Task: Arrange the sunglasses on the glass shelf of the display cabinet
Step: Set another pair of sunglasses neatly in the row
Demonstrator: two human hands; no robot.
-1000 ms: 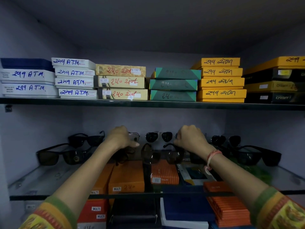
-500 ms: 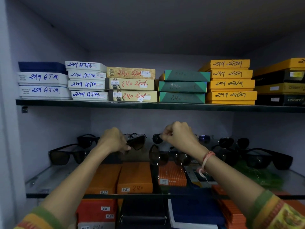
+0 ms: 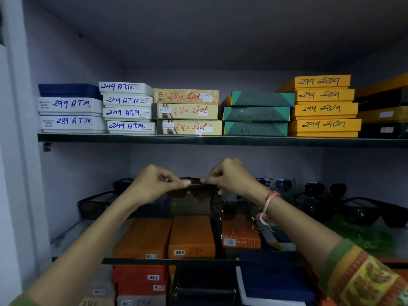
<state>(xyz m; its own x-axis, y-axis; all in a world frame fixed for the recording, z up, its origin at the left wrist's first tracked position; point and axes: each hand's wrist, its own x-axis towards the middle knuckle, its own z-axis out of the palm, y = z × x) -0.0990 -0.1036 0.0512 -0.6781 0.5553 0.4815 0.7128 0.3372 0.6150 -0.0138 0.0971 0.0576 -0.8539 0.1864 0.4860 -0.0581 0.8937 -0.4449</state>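
A pair of brown-lensed sunglasses hangs in the air above the middle of the glass shelf. My left hand pinches its left side and my right hand pinches its right side, fingertips nearly meeting over the bridge. Other dark sunglasses stand on the shelf: one black pair at the left, a blue-mirrored pair behind my right wrist, and black pairs at the right. More pairs behind my hands are partly hidden.
Orange boxes show through the glass from the level below. The upper shelf carries stacked white, beige, green and yellow boxes. Cabinet walls close in on the left and right.
Both hands have come together and risen slightly, lifting one brown pair off the shelf between them. The camera view shifted left and down a little.
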